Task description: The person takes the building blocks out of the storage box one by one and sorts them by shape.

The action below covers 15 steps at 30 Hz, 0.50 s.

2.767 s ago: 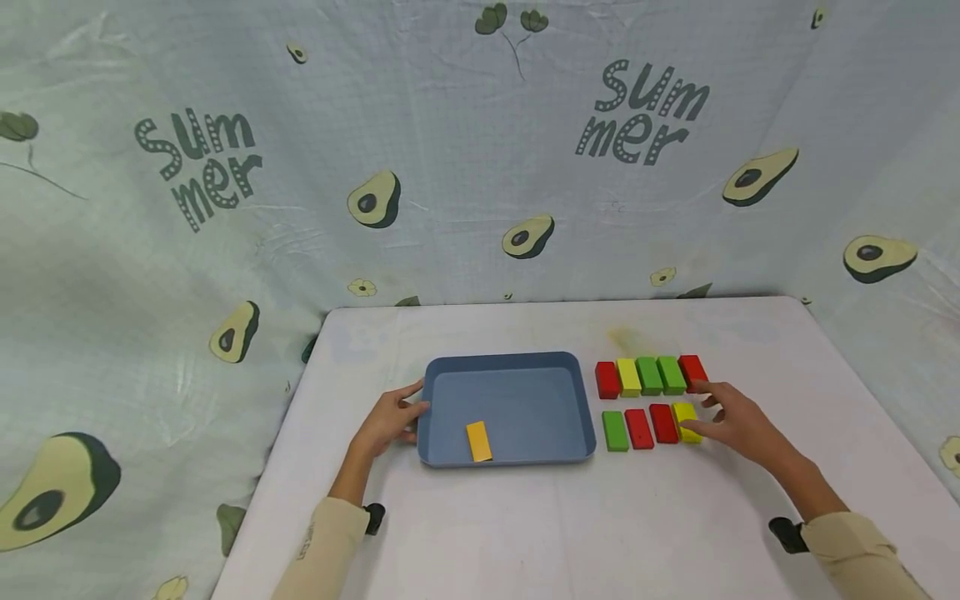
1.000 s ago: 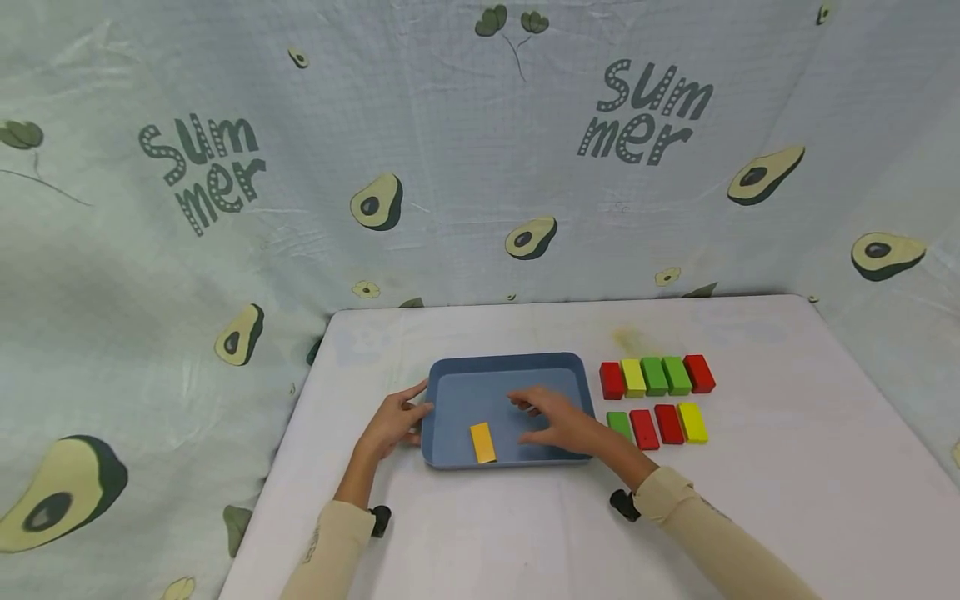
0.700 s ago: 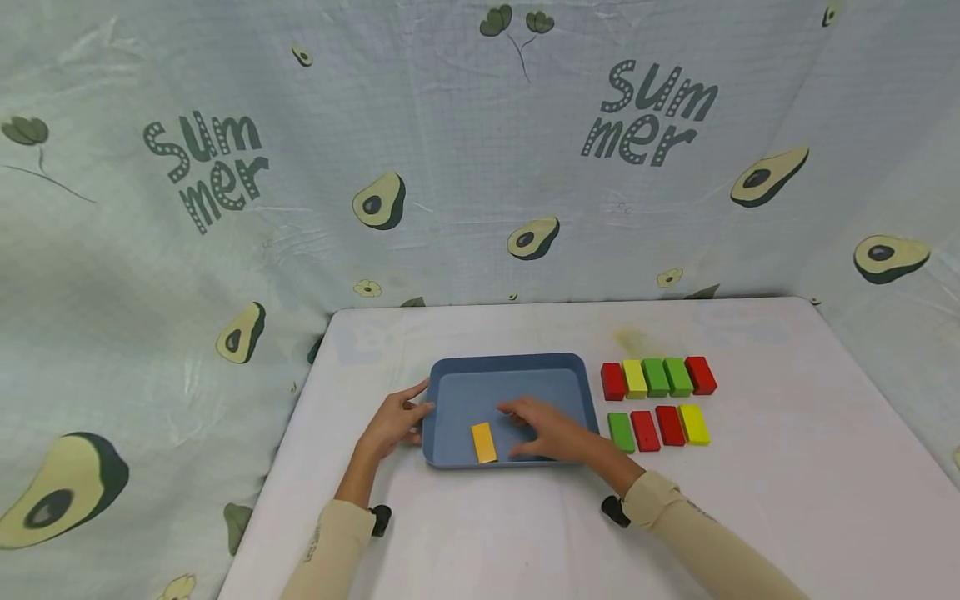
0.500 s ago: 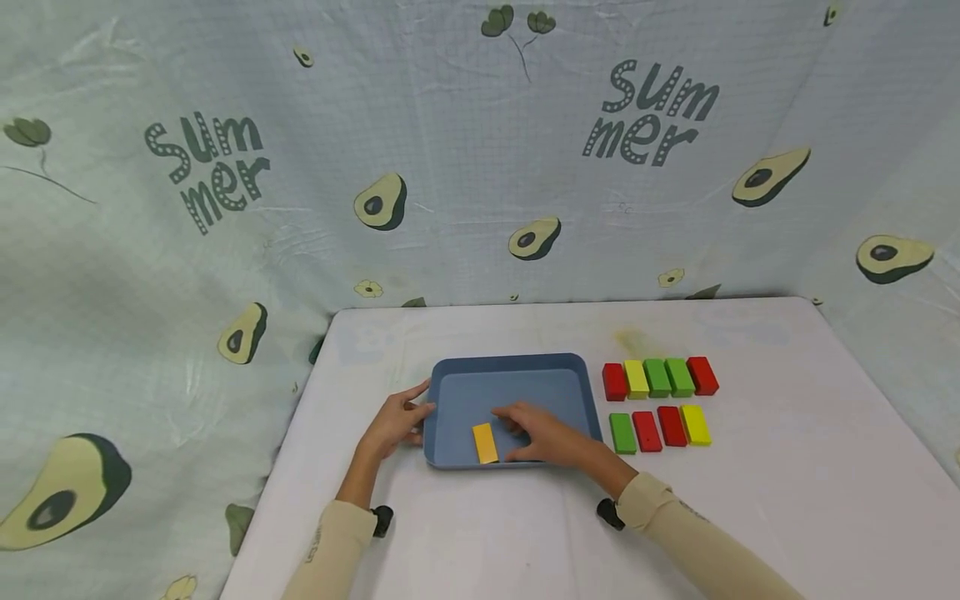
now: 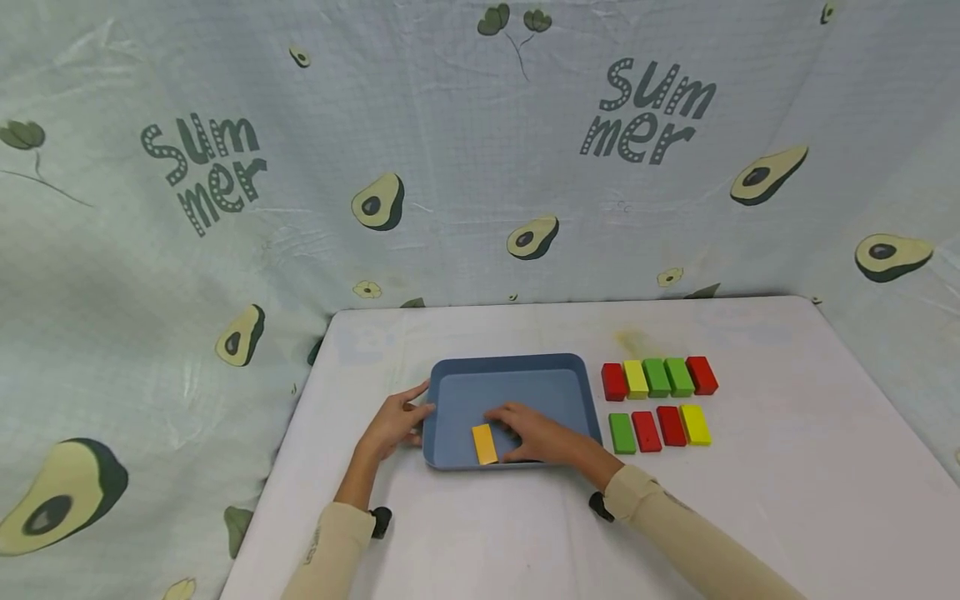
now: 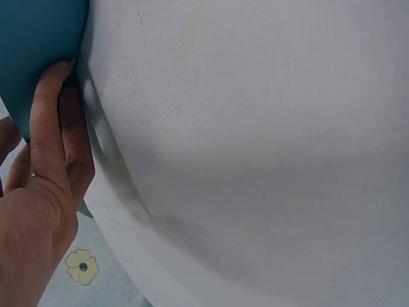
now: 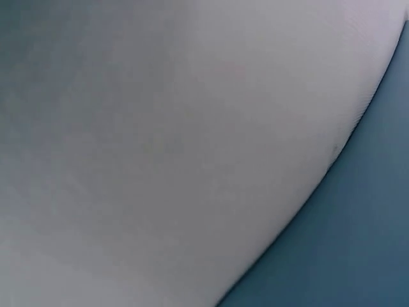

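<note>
A blue-grey tray [image 5: 517,392] lies on the table with an orange-yellow block [image 5: 484,444] near its front edge, left of centre. My left hand [image 5: 390,423] holds the tray's left rim, thumb at the top of it and fingers along the outside. In the left wrist view, the fingers [image 6: 48,128] run against the tray's wall [image 6: 38,38]. My right hand [image 5: 536,435] is inside the tray just right of the block, fingers bent, thumb and index apart. Its index tip is by the block's far end and its thumb close to the near right corner. Nothing shows in that hand.
Right of the tray stand two rows of blocks. The far row has red [image 5: 613,381], yellow [image 5: 634,378], green and red blocks. The near row has green [image 5: 622,432], red and yellow [image 5: 695,425] ones. Behind the white table [image 5: 480,533] hangs a printed cloth [image 5: 450,125].
My right hand has moved left from the block rows into the tray, up to the orange-yellow block. My left hand stays at the tray's rim. The blocks have not moved.
</note>
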### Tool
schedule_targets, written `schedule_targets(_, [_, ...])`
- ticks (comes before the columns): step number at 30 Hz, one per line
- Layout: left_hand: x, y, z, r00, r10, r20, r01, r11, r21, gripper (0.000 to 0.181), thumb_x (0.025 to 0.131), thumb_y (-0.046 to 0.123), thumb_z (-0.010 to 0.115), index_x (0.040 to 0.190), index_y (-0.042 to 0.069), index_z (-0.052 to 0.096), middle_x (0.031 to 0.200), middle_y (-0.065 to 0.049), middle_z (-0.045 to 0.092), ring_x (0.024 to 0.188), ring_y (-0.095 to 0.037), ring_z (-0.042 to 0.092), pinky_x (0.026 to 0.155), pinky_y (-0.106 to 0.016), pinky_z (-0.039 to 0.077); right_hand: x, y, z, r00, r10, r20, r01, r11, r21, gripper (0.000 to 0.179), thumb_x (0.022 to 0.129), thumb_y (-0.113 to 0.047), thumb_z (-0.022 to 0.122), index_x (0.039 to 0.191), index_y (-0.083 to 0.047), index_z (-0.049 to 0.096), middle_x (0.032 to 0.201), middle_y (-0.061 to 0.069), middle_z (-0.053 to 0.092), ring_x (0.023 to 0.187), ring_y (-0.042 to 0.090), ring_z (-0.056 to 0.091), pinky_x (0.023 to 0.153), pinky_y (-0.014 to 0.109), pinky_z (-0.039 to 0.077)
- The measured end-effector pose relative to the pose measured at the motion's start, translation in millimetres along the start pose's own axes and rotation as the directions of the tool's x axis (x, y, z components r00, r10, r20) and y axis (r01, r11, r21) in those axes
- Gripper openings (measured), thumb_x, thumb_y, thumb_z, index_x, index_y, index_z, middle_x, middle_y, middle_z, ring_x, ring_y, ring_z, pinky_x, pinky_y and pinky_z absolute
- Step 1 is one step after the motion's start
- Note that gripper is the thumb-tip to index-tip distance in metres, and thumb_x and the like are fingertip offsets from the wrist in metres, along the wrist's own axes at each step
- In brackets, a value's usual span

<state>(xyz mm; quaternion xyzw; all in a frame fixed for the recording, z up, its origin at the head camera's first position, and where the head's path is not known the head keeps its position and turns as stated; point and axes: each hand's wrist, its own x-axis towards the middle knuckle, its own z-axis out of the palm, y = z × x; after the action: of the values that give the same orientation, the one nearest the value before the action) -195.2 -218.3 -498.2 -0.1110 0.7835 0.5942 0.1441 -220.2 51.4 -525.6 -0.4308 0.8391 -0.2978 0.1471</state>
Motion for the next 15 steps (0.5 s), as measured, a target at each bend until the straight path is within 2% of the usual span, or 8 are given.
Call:
schedule_targets(6, [-0.5, 0.0, -0.5, 1.000, 0.002, -0.001, -0.002, 1.000, -0.007, 0.057, 0.094, 0.011, 0.060, 0.146, 0.014, 0.038, 0.097, -0.019, 0.062, 0.075, -0.022, 0.060, 0.052, -0.035, 0.054, 3.7, -0.6, 0.7, 1.000, -0.004, 0.023, 0.004, 1.000, -0.006, 0.068, 0.082, -0.027, 0.075, 0.140, -0.009, 0.043, 0.128, 0.005, 0.045, 0.104, 0.012, 0.047, 0.088, 0.024, 0.045])
schedule_targets(15, [-0.5, -1.2, -0.6, 1.000, 0.005, 0.005, -0.005, 1.000, -0.013, 0.056, 0.094, 0.011, 0.060, 0.146, 0.013, 0.038, 0.100, -0.019, 0.062, 0.077, -0.022, 0.062, 0.053, -0.036, 0.055, 4.0, -5.6, -0.4, 0.999, -0.036, 0.039, 0.037, 0.999, -0.033, 0.062, 0.081, -0.022, 0.076, 0.135, -0.008, 0.048, 0.125, 0.004, 0.043, 0.113, 0.016, 0.044, 0.096, 0.025, 0.041])
